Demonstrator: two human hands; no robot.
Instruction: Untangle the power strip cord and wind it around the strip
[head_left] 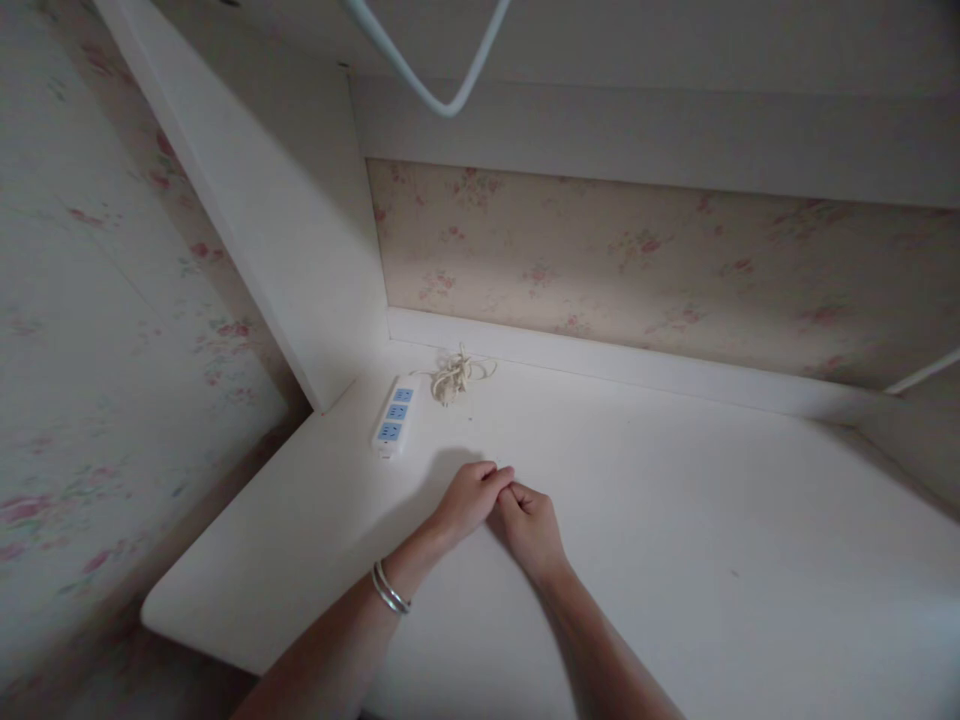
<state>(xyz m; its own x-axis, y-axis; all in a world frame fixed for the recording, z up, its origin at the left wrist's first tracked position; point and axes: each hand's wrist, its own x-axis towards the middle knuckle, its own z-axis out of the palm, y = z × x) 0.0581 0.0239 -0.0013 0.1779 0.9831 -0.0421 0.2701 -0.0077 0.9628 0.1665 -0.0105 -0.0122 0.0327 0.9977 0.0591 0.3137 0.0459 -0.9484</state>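
My left hand point(471, 497) and my right hand point(531, 522) meet above the middle of the white desk point(675, 520), fingers curled and closed against each other. Whatever lies between the fingertips, if anything, is hidden or too small to name. Two silver bangles point(390, 588) circle my left wrist. Beyond my left hand rests a white power strip point(391, 415) with blue socket panels. Beside it lies a tangled, cream-coloured cord point(454, 378). Neither of these touches my hands.
An upright white side panel point(292, 200) stands at the desk's left. Floral wallpaper point(562, 250) shows behind, above a low white back strip point(600, 350). Overhead, a pale bent cable or rod point(450, 108) hangs below a shelf. The desk's rounded corner point(150, 608) is at lower left.
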